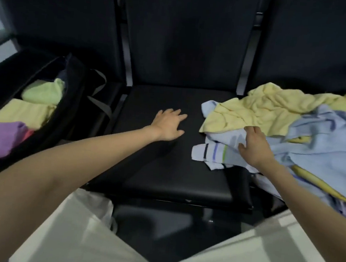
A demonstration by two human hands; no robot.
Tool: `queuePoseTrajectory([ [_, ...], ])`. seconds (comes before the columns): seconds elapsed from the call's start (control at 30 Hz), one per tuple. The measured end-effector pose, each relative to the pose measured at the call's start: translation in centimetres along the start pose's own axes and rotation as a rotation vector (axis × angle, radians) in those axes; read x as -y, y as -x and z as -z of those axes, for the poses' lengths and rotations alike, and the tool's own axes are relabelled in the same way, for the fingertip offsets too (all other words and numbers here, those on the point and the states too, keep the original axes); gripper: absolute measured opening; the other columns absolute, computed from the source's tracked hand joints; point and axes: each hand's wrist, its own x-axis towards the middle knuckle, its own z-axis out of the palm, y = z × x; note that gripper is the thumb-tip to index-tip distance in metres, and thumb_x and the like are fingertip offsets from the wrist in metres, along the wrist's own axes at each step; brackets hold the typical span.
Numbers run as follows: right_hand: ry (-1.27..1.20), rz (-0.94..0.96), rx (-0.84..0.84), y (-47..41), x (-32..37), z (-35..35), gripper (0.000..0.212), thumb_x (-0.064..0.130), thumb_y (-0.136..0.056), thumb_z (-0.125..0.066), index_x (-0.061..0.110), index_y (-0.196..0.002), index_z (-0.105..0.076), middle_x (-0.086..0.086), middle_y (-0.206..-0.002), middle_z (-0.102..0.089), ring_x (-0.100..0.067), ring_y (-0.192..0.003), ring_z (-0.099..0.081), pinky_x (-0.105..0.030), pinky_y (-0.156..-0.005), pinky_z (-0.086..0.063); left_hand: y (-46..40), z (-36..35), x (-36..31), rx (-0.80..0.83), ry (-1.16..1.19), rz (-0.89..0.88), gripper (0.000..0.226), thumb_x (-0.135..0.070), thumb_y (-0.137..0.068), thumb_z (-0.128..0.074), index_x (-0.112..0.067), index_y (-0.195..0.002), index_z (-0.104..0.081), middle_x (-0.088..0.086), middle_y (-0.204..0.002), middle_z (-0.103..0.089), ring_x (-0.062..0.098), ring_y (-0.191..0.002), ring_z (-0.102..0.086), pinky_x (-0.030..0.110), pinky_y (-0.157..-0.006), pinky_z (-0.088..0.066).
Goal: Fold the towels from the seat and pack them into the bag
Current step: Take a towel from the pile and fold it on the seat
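Picking the next towel: my right hand (254, 147) pinches the striped towel (213, 156) at three o'clock; left hand (169, 125) lies flat, fingers spread. Next I'd drag it to mid-seat (164, 167) for folding.

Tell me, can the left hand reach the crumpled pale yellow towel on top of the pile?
Probably yes. The left hand lies open on the bare black seat, and nothing stands between it and the crumpled pale yellow towel.

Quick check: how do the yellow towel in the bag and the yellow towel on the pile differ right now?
The yellow towel in the bag is folded flat; the yellow towel on the pile lies crumpled and spread out. The first sits packed among other folded towels, the second drapes over loose blue ones beside the right hand. Both are pale yellow.
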Motion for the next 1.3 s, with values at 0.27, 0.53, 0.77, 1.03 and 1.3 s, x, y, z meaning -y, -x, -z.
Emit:
queuePoseTrajectory([
  [0.27,0.209,-0.012,-0.076,-2.1,-7.6,1.0,0.041,-0.001,-0.082,-0.053,-0.006,-0.122,-0.049,-0.025,-0.126,-0.048,-0.043,-0.113,-0.044,-0.047,-0.090,-0.036,-6.4,-0.4,-8.8,-0.037,-0.041,-0.248,0.047,-0.037,-0.097,-0.049,-0.016,-0.138,-0.046,0.009,-0.139,-0.047,0.032,-0.129,-0.041,0.047,-0.104,-0.036],
  [0.53,0.438,-0.122,-0.029,-5.7,-9.9,2.3,0.013,0.000,-0.087,-0.047,0.002,-0.094,-0.058,-0.016,-0.108,-0.053,-0.036,-0.106,-0.046,-0.038,-0.080,-0.037,-14.3,-0.3,-12.4,-0.020,-0.067,-0.360,0.046,-0.026,-0.099,-0.043,-0.016,-0.144,-0.039,0.009,-0.133,-0.050,0.033,-0.122,-0.044,0.046,-0.097,-0.041],
  [0.77,0.179,-0.154,-0.185,-6.9,-11.8,2.0,0.019,-0.003,-0.084,-0.051,0.006,-0.067,-0.053,-0.015,-0.079,-0.056,-0.035,-0.092,-0.052,-0.038,-0.069,-0.040,-17.1,-1.7,-13.6,-0.015,-0.076,-0.377,0.014,-0.019,-0.094,-0.043,-0.013,-0.081,-0.043,0.005,-0.087,-0.050,0.033,-0.093,-0.053,0.039,-0.072,-0.041],
  [1.03,-0.533,-0.002,-0.588,-3.3,-6.6,3.6,0.010,0.015,-0.096,-0.049,0.007,-0.092,-0.053,0.001,-0.074,-0.051,-0.017,-0.068,-0.046,-0.031,-0.060,-0.032,-16.7,-2.2,-14.0,-0.073,0.080,-0.319,0.018,-0.018,-0.097,-0.042,-0.016,-0.079,-0.046,0.006,-0.084,-0.058,0.029,-0.083,-0.055,0.036,-0.064,-0.038],
  [1.3,-0.551,0.012,-0.764,0.2,-3.9,2.3,0.015,0.017,-0.098,-0.041,0.006,-0.093,-0.051,-0.003,-0.079,-0.053,-0.020,-0.070,-0.049,-0.032,-0.061,-0.037,-13.1,2.6,-9.9,-0.337,0.388,-0.215,0.019,-0.021,-0.101,-0.040,-0.010,-0.093,-0.054,0.001,-0.068,-0.055,0.016,-0.057,-0.050,0.035,-0.052,-0.037],
])
